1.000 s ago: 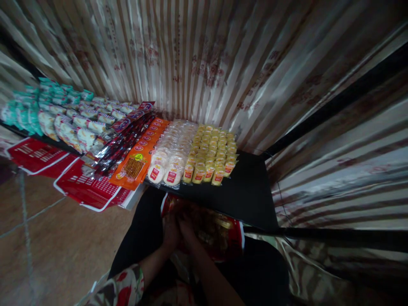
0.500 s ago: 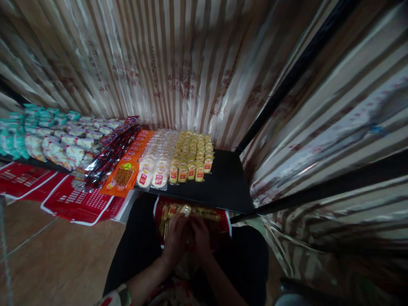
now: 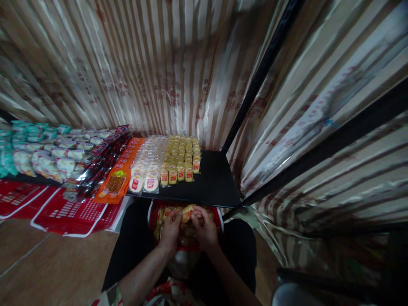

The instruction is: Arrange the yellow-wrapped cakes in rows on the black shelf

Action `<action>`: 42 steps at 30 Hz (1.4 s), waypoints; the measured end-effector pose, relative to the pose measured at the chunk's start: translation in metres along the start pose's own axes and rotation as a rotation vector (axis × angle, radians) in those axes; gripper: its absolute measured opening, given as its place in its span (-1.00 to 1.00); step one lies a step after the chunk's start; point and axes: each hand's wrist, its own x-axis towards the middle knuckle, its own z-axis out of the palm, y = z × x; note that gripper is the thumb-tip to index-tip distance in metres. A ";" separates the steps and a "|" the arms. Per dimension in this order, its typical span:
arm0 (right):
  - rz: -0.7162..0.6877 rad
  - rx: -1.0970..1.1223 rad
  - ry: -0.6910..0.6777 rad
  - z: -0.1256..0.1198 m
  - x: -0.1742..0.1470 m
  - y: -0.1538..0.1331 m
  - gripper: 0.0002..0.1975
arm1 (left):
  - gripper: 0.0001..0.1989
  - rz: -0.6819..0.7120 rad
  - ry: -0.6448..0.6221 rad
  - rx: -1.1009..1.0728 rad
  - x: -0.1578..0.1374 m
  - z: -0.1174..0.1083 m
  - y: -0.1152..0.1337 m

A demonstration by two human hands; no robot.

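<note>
Between my fingers is a small yellow wrapped snack [image 3: 187, 212] with a red-orange label. My left hand [image 3: 171, 229] pinches its left end, and my right hand [image 3: 204, 226] grips the right end. Both hands are over a red bag with a white edge [image 3: 219, 219], which lies open between my knees and holds many similar yellow packets [image 3: 161, 214]. On the black shelf [image 3: 216, 178] just beyond, matching yellow snacks [image 3: 180, 170] stand in neat rows. To their left are rows of round white wrapped crackers [image 3: 151, 180].
Further left on the shelf lie an orange snack packet [image 3: 119, 180], dark shiny packets [image 3: 95, 170], white packets [image 3: 63, 157] and teal packets [image 3: 8, 157]. Red printed bags [image 3: 73, 212] hang below. A black post [image 3: 251, 97] and striped curtain [image 3: 159, 63] close in the back and right.
My hands have drawn apart a little, and the yellow snack now shows between the fingertips. The whole view has shifted, so the shelf appears further left.
</note>
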 end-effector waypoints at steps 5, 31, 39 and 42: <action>-0.075 -0.170 0.055 -0.012 0.010 -0.011 -0.75 | -0.66 -0.033 -0.028 -0.031 0.000 0.005 0.012; -0.315 -0.535 -0.060 -0.049 0.054 0.001 -0.57 | -0.75 0.252 -0.274 0.521 0.036 0.073 0.056; -0.125 -0.341 0.186 -0.022 0.113 0.020 -0.58 | -0.81 0.427 -0.162 0.480 0.055 0.092 0.042; -0.100 -0.317 0.214 -0.012 0.131 0.021 -0.61 | -0.77 0.510 -0.140 0.579 0.059 0.096 0.040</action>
